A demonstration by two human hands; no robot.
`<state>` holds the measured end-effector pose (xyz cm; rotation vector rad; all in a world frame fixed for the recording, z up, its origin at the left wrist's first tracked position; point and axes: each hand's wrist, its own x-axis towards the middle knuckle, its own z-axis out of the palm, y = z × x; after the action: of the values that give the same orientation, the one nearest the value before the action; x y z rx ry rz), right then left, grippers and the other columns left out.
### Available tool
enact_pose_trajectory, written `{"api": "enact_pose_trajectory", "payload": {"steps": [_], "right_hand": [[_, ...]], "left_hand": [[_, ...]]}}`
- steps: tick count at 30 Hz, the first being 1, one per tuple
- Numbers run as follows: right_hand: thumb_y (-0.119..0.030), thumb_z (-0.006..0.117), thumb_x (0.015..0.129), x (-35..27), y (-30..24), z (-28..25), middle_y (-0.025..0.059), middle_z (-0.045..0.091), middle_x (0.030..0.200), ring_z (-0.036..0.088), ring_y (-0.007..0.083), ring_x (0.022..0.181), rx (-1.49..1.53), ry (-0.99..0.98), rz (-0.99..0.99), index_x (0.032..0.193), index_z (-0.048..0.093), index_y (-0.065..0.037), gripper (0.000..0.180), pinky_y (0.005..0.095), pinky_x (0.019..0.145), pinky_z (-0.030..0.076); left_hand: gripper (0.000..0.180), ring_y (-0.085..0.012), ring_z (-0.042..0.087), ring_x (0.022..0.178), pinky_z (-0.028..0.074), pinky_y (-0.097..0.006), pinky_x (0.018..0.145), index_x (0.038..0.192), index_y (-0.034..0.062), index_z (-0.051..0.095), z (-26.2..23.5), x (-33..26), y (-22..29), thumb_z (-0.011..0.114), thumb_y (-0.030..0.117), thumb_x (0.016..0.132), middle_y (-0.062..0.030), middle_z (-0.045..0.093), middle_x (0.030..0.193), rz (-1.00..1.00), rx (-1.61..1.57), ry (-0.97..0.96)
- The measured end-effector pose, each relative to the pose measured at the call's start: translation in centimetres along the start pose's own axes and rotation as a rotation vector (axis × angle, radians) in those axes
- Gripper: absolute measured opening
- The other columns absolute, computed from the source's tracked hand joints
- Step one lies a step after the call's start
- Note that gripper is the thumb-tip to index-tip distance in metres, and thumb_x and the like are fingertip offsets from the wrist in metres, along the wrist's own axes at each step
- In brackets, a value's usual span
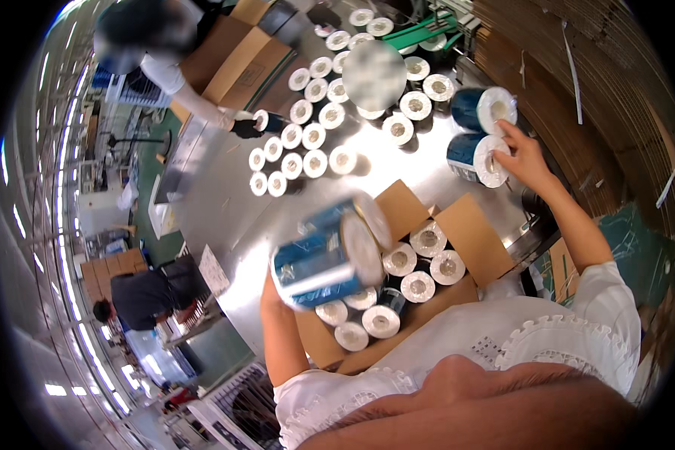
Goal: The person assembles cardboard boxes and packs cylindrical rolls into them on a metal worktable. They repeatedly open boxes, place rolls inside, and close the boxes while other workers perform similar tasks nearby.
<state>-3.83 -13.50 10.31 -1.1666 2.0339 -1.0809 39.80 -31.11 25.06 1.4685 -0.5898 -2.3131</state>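
Your right hand (529, 161) had closed on a blue-wrapped pair (477, 160) at the white ends, thumb at the lower roll's core, fingertips on the upper one. Your left hand (272, 292) was mostly behind a second pair (322, 262), blurred, over the open carton (478, 236); fingers hidden, so can't tell how tight that grip was. More rolls sat in the carton (418, 286) and upright on the metal table (229, 184). Judging by looks: rolls were probably middling heavy, firm, not brittle; the shiny wrap looked slippery, and the ends could dent. Best hold was likely thumb and fingers hooked into neighbouring cores, or a palm wrapped round the sides; wrap alone could have slid.
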Motion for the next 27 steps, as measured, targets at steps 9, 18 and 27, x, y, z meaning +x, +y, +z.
{"api": "enact_pose_trajectory", "payload": {"steps": [9, 18, 27], "right_hand": [[-0.021, 0.073, 0.076, -13.1, -14.4, 2.4, 0.0204, 0.065, 0.099, 0.065, 0.038, 0.082, -0.274, -0.524, -0.457, 0.131, 0.046, -0.006, 0.063, 0.0422, 0.072, 0.054], [-0.021, 0.064, 0.079, -17.3, -10.4, 12.6, 0.0272, 0.064, 0.082, 0.064, 0.0403, 0.079, -0.697, -0.911, -0.315, 0.13, 0.04, 0.006, 0.063, 0.0481, 0.07, 0.051], [-0.035, 0.069, 0.08, -11.9, -4.2, 7.2, 0.0173, 0.068, 0.087, 0.067, 0.0341, 0.081, -0.705, 0.307, -0.436, 0.104, 0.063, 0.004, 0.046, 0.0418, 0.071, 0.053]], "left_hand": [[0.024, -0.03, 0.049, 0.104, 0.042, -0.042, 0.078, 0.097, 0.0109, 0.073, 1.3, -3.7, -17.5, 0.068, 0.018, 0.075, -0.0136, 0.054, 0.102, 0.923, 2.062, -0.045], [0.042, -0.0345, 0.045, 0.117, 0.038, -0.053, 0.093, 0.111, 0.0156, 0.068, -1.4, -0.7, -21.0, 0.071, 0.033, 0.073, -0.0184, 0.052, 0.12, 0.7, 2.151, -0.227], [0.063, -0.035, 0.05, 0.119, 0.042, -0.042, 0.098, 0.128, 0.0134, 0.053, -14.9, -11.5, -18.0, 0.076, 0.031, 0.072, -0.0255, 0.051, 0.126, 0.553, 1.34, 1.136]]}}
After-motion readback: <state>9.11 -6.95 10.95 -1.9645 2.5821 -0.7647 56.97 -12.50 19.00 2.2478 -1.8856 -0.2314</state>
